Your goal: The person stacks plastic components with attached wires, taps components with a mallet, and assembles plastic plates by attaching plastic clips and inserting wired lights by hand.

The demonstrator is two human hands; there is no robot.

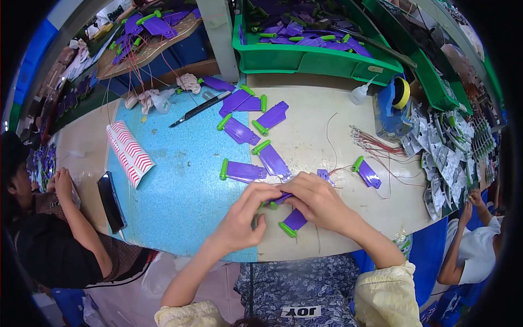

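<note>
Exposure OK: bright, diffuse light on the beige tabletop (348, 218), looks overhead, source out of frame. Soft shadows under the left hand (242, 218) and right hand (316, 199). Faint sheen on the blue mat (180, 212), hard little highlights on the silver packets (447, 152). Inside of the green bin (321, 62) runs darker. Heavy fisheye: black corners, table edge bowed, left co-worker (60, 234) stretched and soft near the rim. Centre reasonably sharp; thin red wires (376, 143) barely resolve.
</note>
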